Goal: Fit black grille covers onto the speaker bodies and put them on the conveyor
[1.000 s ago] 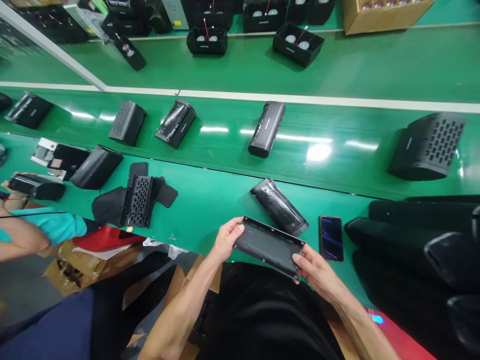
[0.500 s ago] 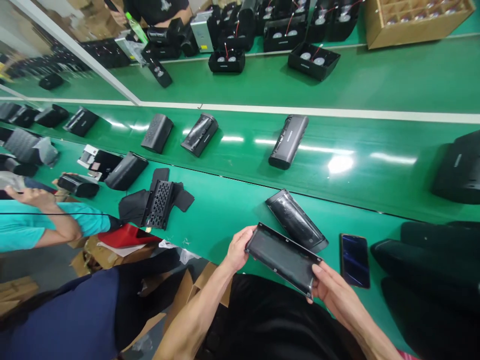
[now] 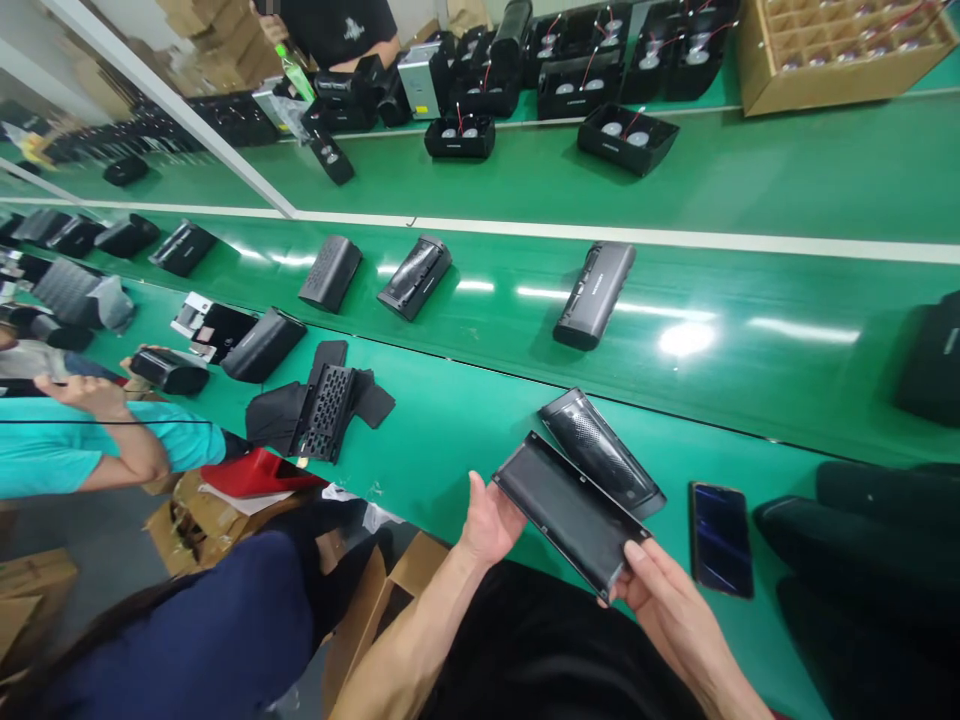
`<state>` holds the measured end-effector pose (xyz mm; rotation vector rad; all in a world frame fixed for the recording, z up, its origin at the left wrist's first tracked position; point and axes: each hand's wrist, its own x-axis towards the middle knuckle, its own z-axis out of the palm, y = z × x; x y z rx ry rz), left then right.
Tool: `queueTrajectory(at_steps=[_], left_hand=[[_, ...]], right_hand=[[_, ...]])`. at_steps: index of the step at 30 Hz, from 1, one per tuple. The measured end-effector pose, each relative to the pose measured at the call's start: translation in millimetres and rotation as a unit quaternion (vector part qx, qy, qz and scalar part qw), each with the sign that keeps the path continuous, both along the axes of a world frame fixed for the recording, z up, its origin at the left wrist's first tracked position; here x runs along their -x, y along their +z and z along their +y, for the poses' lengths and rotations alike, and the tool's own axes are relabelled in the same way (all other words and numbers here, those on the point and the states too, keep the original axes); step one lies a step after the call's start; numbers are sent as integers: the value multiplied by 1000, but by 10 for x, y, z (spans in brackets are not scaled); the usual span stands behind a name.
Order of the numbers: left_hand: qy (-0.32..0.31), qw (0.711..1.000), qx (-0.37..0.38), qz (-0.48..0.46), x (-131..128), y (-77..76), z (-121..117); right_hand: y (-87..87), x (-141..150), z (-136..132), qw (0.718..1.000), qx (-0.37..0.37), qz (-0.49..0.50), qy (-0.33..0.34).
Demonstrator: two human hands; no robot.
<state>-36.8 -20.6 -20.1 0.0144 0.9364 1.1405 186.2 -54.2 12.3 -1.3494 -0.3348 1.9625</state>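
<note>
A black rectangular speaker cover [image 3: 570, 515] is tilted in front of me, its hollow inner side with a raised rim facing up. My right hand [image 3: 664, 590] pinches its right end, thumb on top and fingers beneath. At the left end, my left hand [image 3: 491, 520] has its thumb raised and palm turned up, the fingers partly hidden behind the panel; it is not gripping. Just beyond lies a second black cover [image 3: 600, 450] with a perforated glossy face, resting on the green table [image 3: 442, 450].
A phone [image 3: 721, 540] lies right of my hands, beside dark rounded cases [image 3: 847, 540]. Black speakers, one a grey-black unit [image 3: 596, 295], sit along the green conveyor [image 3: 487, 330]. A perforated black grille [image 3: 326, 412] lies left. Co-workers sit at the left; an open carton [image 3: 367, 610] stands below.
My left hand has let go of the cover's left end and opened, thumb lifting away. The right hand still holds the cover, now tilted slightly more. The view has shifted a little.
</note>
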Motion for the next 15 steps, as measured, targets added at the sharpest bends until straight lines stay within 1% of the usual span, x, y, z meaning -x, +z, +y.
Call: queueTrajectory(at_steps=[3, 5, 6, 7, 8, 9, 10, 11, 12, 13, 14, 15], left_hand=[[-3, 999, 5, -49, -166, 78, -34], [-15, 994, 10, -104, -247, 155, -4], [-20, 991, 11, -132, -268, 193, 22], [-22, 988, 13, -155, -274, 227, 52], [-21, 985, 16, -170, -267, 255, 81], [-16, 983, 21, -179, -249, 275, 107], [-13, 982, 27, -185, -222, 288, 129], [-12, 982, 31, -188, -191, 293, 145], [-13, 981, 33, -190, -159, 294, 156], [-16, 981, 34, -191, -130, 291, 164], [-19, 980, 35, -193, -105, 287, 169], [-22, 980, 35, -193, -85, 284, 172]], right_hand=[[-39, 135, -70, 1000, -7, 12, 14], [-60, 136, -103, 997, -12, 15, 73], [-74, 90, -108, 994, -22, -2, 107], [-94, 14, -104, 990, -38, -39, 133], [-124, -87, -89, 983, -60, -98, 141], [-166, -202, -65, 971, -91, -179, 131], [-223, -319, -31, 948, -126, -274, 105], [-296, -422, 8, 912, -165, -368, 75], [-385, -500, 51, 869, -203, -449, 56], [-488, -542, 94, 826, -239, -508, 55], [-599, -546, 133, 791, -269, -545, 68], [-712, -513, 169, 768, -292, -563, 84]])
